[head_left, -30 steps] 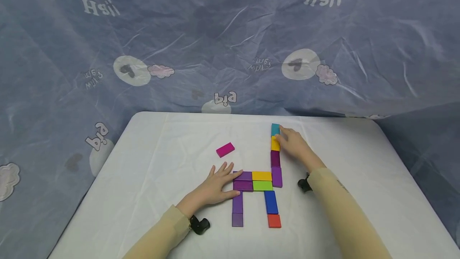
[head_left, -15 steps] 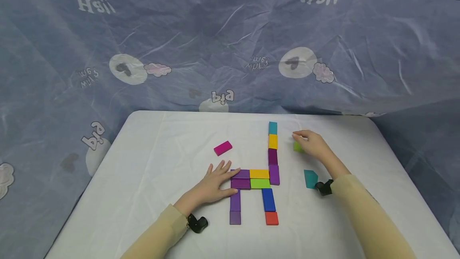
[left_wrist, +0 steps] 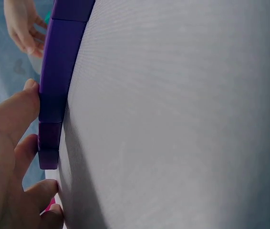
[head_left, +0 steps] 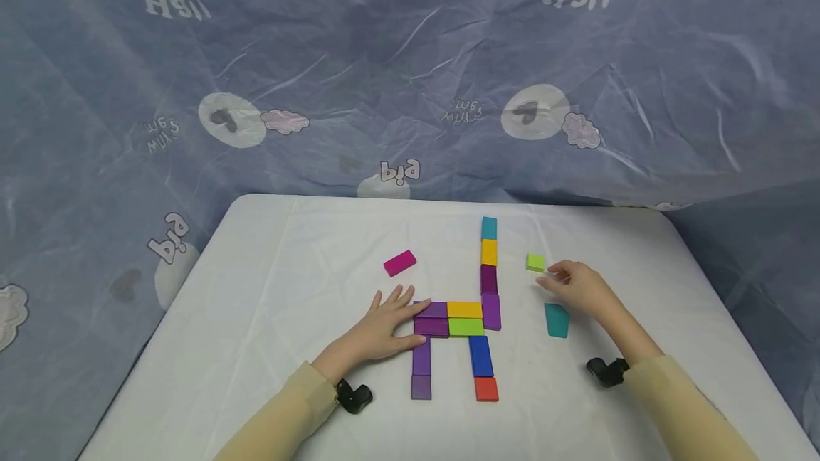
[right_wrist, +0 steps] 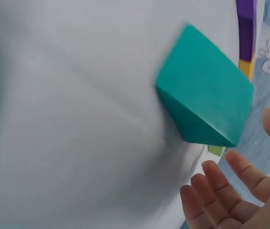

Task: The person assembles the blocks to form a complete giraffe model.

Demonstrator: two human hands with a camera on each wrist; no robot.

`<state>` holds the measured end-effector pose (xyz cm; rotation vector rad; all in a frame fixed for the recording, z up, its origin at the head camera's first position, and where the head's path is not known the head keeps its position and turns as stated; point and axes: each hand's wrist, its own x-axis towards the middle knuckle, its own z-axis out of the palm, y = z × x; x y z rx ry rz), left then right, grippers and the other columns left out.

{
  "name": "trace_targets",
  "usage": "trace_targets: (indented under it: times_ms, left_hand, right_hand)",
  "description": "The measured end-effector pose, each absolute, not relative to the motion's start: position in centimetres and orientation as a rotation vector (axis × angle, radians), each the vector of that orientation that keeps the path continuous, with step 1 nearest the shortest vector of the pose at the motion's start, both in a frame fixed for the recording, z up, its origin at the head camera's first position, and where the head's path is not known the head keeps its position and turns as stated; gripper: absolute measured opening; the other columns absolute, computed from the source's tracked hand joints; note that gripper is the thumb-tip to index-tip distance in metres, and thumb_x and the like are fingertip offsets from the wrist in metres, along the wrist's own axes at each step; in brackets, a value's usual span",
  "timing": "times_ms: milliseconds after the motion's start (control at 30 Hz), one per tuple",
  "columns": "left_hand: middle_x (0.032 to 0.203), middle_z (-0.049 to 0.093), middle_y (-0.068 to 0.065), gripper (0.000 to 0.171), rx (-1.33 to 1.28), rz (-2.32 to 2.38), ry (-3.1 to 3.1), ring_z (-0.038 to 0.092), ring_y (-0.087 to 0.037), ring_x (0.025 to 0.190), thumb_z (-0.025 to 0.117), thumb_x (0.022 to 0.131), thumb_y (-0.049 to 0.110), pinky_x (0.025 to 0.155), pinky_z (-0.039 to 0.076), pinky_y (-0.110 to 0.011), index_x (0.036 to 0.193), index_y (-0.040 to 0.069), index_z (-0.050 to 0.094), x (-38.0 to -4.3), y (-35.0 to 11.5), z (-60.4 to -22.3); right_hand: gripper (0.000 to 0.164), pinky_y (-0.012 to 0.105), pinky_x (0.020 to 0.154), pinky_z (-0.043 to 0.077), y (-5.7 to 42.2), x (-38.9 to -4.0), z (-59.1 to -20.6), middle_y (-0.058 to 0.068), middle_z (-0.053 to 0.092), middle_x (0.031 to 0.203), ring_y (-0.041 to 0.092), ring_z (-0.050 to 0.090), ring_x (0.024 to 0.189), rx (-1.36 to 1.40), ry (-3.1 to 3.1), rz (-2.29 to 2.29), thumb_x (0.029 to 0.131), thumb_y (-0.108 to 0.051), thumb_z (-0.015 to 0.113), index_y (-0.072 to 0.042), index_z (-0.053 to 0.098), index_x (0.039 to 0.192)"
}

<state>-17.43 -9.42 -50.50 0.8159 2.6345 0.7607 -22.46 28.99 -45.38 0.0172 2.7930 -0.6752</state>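
My left hand (head_left: 383, 327) lies with fingers spread at the left edge of the joined blocks; its forefinger and thumb touch the purple blocks (head_left: 432, 327). In the left wrist view the thumb presses against a purple block (left_wrist: 57, 71). My right hand (head_left: 583, 292) hovers beside a teal angled block (head_left: 556, 320), with thumb and fingers apart and nothing between them. The right wrist view shows that teal block (right_wrist: 204, 88) just past the fingertips. A small lime green block (head_left: 534, 262) lies just beyond the right fingertips.
A column of purple, yellow and light blue blocks (head_left: 489, 252) rises from the right end of the joined row. Below the row lie a blue block (head_left: 481, 356) and a red block (head_left: 486, 389). A magenta block (head_left: 400, 263) lies apart on the white table (head_left: 307, 255).
My right hand has left the light blue and yellow blocks, moved right past the lime green block, and come back toward me near the teal block. The left hand stays put.
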Motion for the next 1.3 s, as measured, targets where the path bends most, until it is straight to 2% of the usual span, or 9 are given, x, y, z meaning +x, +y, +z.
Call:
trace_targets:
  times_ms: [167, 433, 633, 1000, 1300]
  left_hand:
    - [0.164, 0.020, -0.010, 0.067, 0.806, 0.756, 2.639, 0.008, -0.032, 0.154, 0.057, 0.094, 0.053, 0.122, 0.000, -0.061, 0.154, 0.032, 0.034, -17.4, -9.5, -50.5]
    - [0.165, 0.019, -0.009, 0.068, 0.803, 0.745, 2.637, 0.007, -0.031, 0.154, 0.057, 0.094, 0.054, 0.122, 0.000, -0.061, 0.154, 0.031, 0.034, -17.3, -9.4, -50.5]
    - [0.165, 0.020, -0.009, 0.067, 0.804, 0.744, 2.644, 0.007, -0.031, 0.154, 0.057, 0.094, 0.054, 0.122, 0.000, -0.060, 0.154, 0.032, 0.034, -17.3, -9.5, -50.7]
    - [0.165, 0.020, -0.007, 0.067, 0.785, 0.734, 2.644, 0.007, -0.029, 0.155, 0.056, 0.094, 0.056, 0.122, -0.001, -0.060, 0.153, 0.034, 0.034, -17.3, -9.4, -50.7]
    - [0.165, 0.020, -0.007, 0.067, 0.790, 0.740, 2.648, 0.007, -0.029, 0.155, 0.056, 0.093, 0.057, 0.122, 0.000, -0.060, 0.153, 0.035, 0.034, -17.3, -9.4, -50.8]
  right_hand:
    - [0.069, 0.049, 0.082, 0.054, 28.7, -20.3, -45.8, 0.028, 0.059, 0.111, 0.036, 0.056, 0.095, 0.095, 2.798, -0.650, 0.090, -0.051, 0.065, 0.009, 0.055, 0.124]
    - [0.077, 0.046, 0.073, 0.051, 28.3, -17.5, -46.1, 0.028, 0.055, 0.105, 0.033, 0.054, 0.088, 0.145, 2.816, -0.603, 0.084, -0.057, 0.069, 0.009, 0.051, 0.119]
    - [0.073, 0.047, 0.073, 0.050, 27.9, -16.5, -46.5, 0.029, 0.053, 0.102, 0.034, 0.054, 0.086, 0.191, 2.821, -0.615, 0.084, -0.051, 0.072, 0.010, 0.048, 0.116]
    - [0.052, 0.042, 0.067, 0.050, 27.9, -16.2, -46.3, 0.025, 0.062, 0.095, 0.028, 0.058, 0.079, 0.157, 2.866, -0.668, 0.089, -0.031, 0.069, 0.011, 0.053, 0.116]
    - [0.056, 0.042, 0.067, 0.052, 27.8, -19.0, -44.1, 0.031, 0.061, 0.111, 0.035, 0.062, 0.088, 0.146, 2.845, -0.702, 0.093, -0.034, 0.063, 0.009, 0.052, 0.127]
